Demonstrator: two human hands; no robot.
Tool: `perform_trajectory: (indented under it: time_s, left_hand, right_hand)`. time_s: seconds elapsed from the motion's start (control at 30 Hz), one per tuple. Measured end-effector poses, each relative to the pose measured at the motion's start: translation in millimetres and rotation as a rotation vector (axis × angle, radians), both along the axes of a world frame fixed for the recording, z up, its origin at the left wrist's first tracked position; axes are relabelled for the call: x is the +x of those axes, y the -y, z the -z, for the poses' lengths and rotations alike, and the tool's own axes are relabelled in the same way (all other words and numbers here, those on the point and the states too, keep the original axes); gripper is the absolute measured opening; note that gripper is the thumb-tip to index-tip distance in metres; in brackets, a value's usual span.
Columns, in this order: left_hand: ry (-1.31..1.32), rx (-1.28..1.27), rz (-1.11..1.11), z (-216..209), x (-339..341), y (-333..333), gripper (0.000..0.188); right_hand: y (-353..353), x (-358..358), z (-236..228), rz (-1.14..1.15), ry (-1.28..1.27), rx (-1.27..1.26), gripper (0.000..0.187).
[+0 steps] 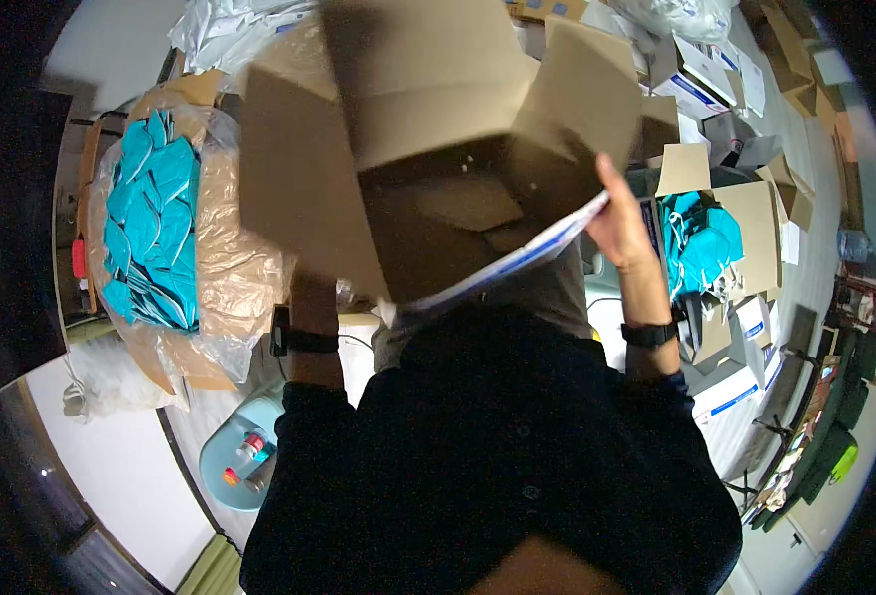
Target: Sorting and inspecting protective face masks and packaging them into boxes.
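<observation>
A large open cardboard box [438, 129] is held up in front of my body, its flaps spread and its mouth turned toward me. Bare brown walls and a few small light specks show inside. Gripping the box's right side, by a flap edge with a white and blue outer face, is my right hand [616, 226]; its thumb points up along the edge. The left forearm [314, 302] reaches up to the box's left flap, which hides my left hand and its fingers. The box is slightly blurred.
On the left, a plastic-lined carton [230, 228] holds stacked teal fabric pieces [155, 218]. More teal pieces with white straps [700, 243] fill a box at right. A light blue bin [218, 456] with a bottle stands lower left. White and blue boxes [691, 84] crowd the far right.
</observation>
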State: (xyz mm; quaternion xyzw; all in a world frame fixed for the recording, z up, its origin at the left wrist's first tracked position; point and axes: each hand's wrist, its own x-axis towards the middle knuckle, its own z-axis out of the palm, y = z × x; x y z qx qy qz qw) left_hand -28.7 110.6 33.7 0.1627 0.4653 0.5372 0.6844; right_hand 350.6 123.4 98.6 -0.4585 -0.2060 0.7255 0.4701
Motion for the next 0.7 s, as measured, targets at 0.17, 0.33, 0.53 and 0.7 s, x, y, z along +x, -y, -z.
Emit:
perform_trajectory:
  time_s: [0.17, 0.33, 0.53, 0.7]
  left_hand:
    - [0.03, -0.041, -0.033, 32.7, -40.0, 23.1, 0.046]
    - [-0.015, -0.087, -0.031, 34.6, -53.8, 33.7, 0.046]
    - [-0.124, -0.159, -0.035, -65.5, 9.3, -15.0, 0.047]
    - [-0.345, -0.136, 0.074, -65.1, -4.5, -47.0, 0.053]
  right_hand:
    - [-1.1, -15.8, 8.7, -0.059, 0.004, 0.063, 0.075]
    - [-3.0, -19.6, 13.5, -0.095, -0.014, 0.063, 0.096]
    - [-30.1, -10.1, 27.7, -0.108, -0.119, 0.325, 0.093]
    - [-71.3, -21.1, 46.1, 0.023, 0.054, 0.214, 0.034]
